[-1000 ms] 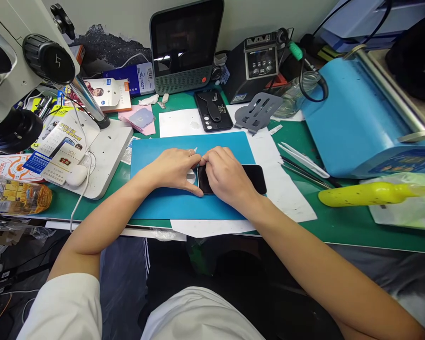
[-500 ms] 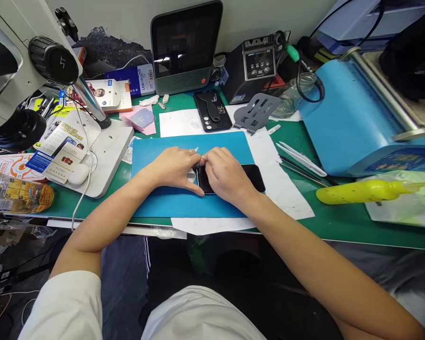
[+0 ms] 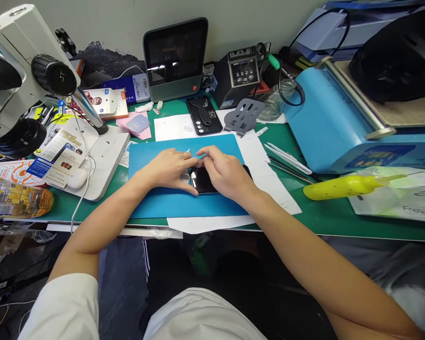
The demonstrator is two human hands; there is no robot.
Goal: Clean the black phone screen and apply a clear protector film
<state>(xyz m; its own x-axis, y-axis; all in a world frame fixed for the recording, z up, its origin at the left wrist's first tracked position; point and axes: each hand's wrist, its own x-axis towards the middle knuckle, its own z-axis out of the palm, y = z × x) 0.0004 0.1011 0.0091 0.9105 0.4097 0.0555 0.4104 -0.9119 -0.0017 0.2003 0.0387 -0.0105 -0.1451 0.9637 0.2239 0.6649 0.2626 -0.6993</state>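
A black smartphone (image 3: 201, 182) lies screen up on a blue mat (image 3: 156, 203), its glossy left end catching light. My left hand (image 3: 172, 171), with a ring on one finger, spans that end, thumb at the near corner and fingers towards the far one, gripping it. Over the middle of the phone rests my right hand (image 3: 226, 174), its bent fingertips drawn together at the far left corner beside my left fingers. Whatever lies between those fingertips is too small or hidden to make out. A bit of clear or whitish film (image 3: 185, 177) shows under my left palm.
Behind the mat lie a black phone back (image 3: 204, 115) and a grey slotted holder (image 3: 244, 115). Tweezers (image 3: 288, 158) and a yellow bottle (image 3: 340, 188) are on the right, before a blue machine (image 3: 315, 127). A microscope stand (image 3: 102, 174) occupies the left.
My right index finger has lifted and straightened a little, while the other fingertips stay by the phone's corner. My left hand keeps its place on the phone. The whole view has shifted slightly.
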